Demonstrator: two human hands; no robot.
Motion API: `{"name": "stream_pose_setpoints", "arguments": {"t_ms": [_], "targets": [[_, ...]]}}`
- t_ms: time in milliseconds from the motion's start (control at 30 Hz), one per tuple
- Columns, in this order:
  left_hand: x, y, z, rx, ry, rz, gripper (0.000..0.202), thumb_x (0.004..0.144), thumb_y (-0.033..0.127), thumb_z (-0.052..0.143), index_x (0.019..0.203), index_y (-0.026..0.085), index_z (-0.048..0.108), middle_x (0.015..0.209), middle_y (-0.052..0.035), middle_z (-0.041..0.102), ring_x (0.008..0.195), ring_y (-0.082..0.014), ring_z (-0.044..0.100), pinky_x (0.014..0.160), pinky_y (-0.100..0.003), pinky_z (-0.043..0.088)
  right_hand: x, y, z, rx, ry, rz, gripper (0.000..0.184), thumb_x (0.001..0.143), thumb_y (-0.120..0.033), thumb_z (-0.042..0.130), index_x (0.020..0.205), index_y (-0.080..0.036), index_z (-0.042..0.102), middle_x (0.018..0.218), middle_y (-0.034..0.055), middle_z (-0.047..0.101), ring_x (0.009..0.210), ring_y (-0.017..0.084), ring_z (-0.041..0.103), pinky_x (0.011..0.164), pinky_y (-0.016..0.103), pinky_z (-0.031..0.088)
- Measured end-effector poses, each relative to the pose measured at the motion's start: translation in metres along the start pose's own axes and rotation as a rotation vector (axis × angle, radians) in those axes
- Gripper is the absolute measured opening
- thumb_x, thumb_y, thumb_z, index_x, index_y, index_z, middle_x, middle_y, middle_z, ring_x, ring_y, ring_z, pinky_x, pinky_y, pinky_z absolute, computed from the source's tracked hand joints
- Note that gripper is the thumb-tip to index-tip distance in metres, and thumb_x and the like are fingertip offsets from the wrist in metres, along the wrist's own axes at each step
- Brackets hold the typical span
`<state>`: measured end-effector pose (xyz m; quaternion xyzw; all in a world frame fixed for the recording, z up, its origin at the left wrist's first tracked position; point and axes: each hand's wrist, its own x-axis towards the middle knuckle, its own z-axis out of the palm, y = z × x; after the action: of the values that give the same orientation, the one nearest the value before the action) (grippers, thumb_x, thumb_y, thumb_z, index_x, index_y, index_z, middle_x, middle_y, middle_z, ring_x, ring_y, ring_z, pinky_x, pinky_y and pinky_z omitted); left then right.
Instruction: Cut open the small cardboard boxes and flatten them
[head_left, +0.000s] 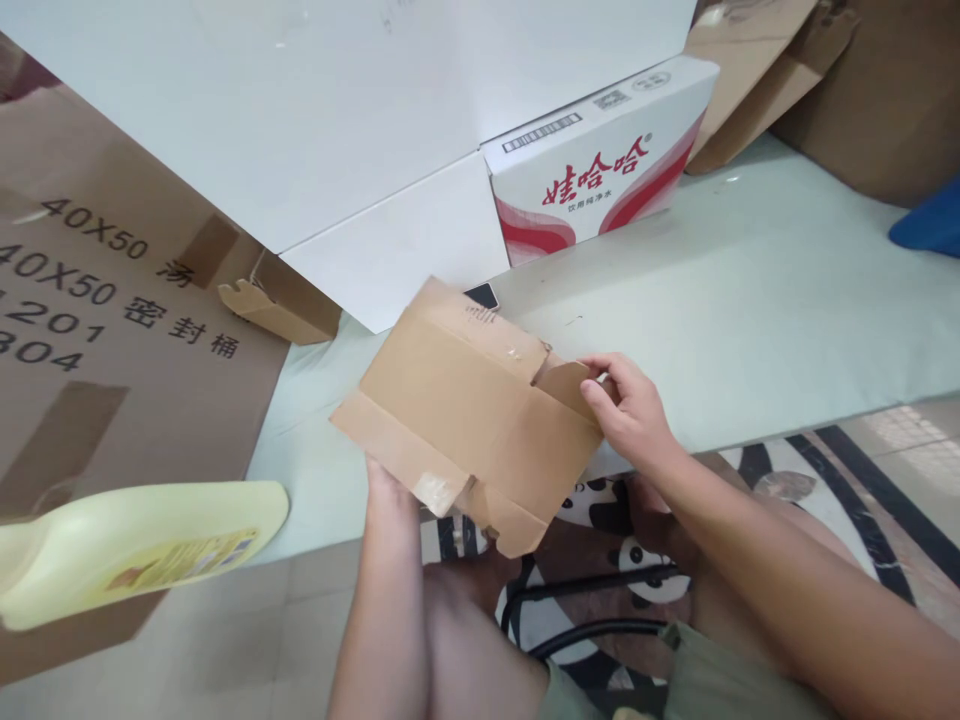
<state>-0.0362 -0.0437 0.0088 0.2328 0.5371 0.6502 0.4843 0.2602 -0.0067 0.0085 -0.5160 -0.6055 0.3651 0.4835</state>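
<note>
An opened small brown cardboard box [480,410], its flaps spread, is held above the front of the pale cloth-covered surface. My left hand [388,488] supports it from below at the lower left, with most of its fingers hidden behind the cardboard. On the other side, my right hand [626,405] pinches an end flap at the upper right between thumb and fingers. Clear tape pieces cling to the box's edges. Just behind its top edge, a small dark item with a light rim [484,296] is partly hidden.
Large white boxes [360,120] and a red-and-white carton [600,170] stand at the back. A big printed brown carton [135,300] is at left, before it a pale yellow bottle [165,540]. A small cardboard piece [289,308] and a blue object [930,222] flank the pale surface [787,310].
</note>
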Motion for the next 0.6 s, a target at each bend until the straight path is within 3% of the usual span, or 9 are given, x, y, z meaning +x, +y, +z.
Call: {"name": "stream_pose_setpoints", "arguments": {"t_ms": [67,133,200,300,367,467,600], "targets": [[0.005,-0.002,-0.003,-0.104,0.038,-0.039,0.041,0.088,0.057,0.06,0.088,0.018,0.071,0.089,-0.0067,0.075,0.082,-0.0261,0.068,0.069,-0.039,0.058,0.004,0.011,0.004,0.064,0.081,0.064,0.049,0.082,-0.045,0.063,0.125,-0.022,0.057,0.117,0.0122,0.063,0.105,0.026,0.062,0.088,0.043,0.053],[0.01,-0.003,-0.003,-0.191,0.085,-0.03,0.038,0.084,0.057,0.062,0.083,0.02,0.071,0.085,-0.0064,0.075,0.082,-0.0264,0.07,0.069,-0.038,0.058,0.007,0.019,0.007,0.143,0.119,0.18,0.068,0.078,-0.05,0.068,0.138,-0.024,0.047,0.137,0.0168,0.053,0.113,0.027,0.06,0.085,0.043,0.056],[0.013,-0.003,-0.001,-0.214,0.104,0.023,0.035,0.083,0.055,0.063,0.085,0.021,0.071,0.089,-0.0068,0.076,0.089,-0.0268,0.071,0.075,-0.039,0.059,0.006,0.016,0.005,0.201,0.052,0.246,0.066,0.079,-0.052,0.068,0.136,-0.025,0.048,0.137,0.0169,0.054,0.104,0.025,0.064,0.074,0.037,0.058],[0.014,-0.004,0.004,-0.203,0.086,0.031,0.032,0.08,0.052,0.067,0.086,0.021,0.07,0.088,-0.0067,0.076,0.09,-0.0267,0.073,0.08,-0.04,0.059,-0.004,-0.003,-0.003,0.303,-0.366,0.279,0.044,0.084,-0.056,0.062,0.107,-0.019,0.065,0.092,0.0095,0.071,0.064,0.017,0.064,0.052,0.029,0.052],[0.012,-0.004,0.006,-0.207,0.069,-0.055,0.03,0.078,0.05,0.068,0.085,0.02,0.071,0.082,-0.0058,0.076,0.079,-0.025,0.073,0.077,-0.04,0.06,-0.014,-0.015,-0.008,0.368,-0.577,0.318,0.043,0.082,-0.06,0.063,0.089,-0.018,0.066,0.068,0.0043,0.067,0.048,0.013,0.056,0.044,0.026,0.047],[0.009,-0.005,0.01,-0.245,0.049,-0.134,0.026,0.078,0.044,0.068,0.084,0.019,0.071,0.077,-0.0044,0.074,0.07,-0.0224,0.072,0.073,-0.037,0.06,-0.022,-0.021,-0.009,0.403,-0.527,0.394,0.048,0.078,-0.065,0.065,0.082,-0.017,0.065,0.06,0.0021,0.064,0.039,0.01,0.049,0.037,0.024,0.04],[0.007,-0.005,0.017,-0.279,0.133,0.012,0.02,0.079,0.037,0.062,0.082,0.019,0.07,0.082,-0.0046,0.075,0.078,-0.0204,0.071,0.074,-0.032,0.058,-0.019,-0.016,-0.005,0.285,-0.464,0.424,0.052,0.072,-0.069,0.066,0.069,-0.017,0.062,0.04,-0.003,0.05,0.032,0.009,0.04,0.036,0.023,0.034]]}}
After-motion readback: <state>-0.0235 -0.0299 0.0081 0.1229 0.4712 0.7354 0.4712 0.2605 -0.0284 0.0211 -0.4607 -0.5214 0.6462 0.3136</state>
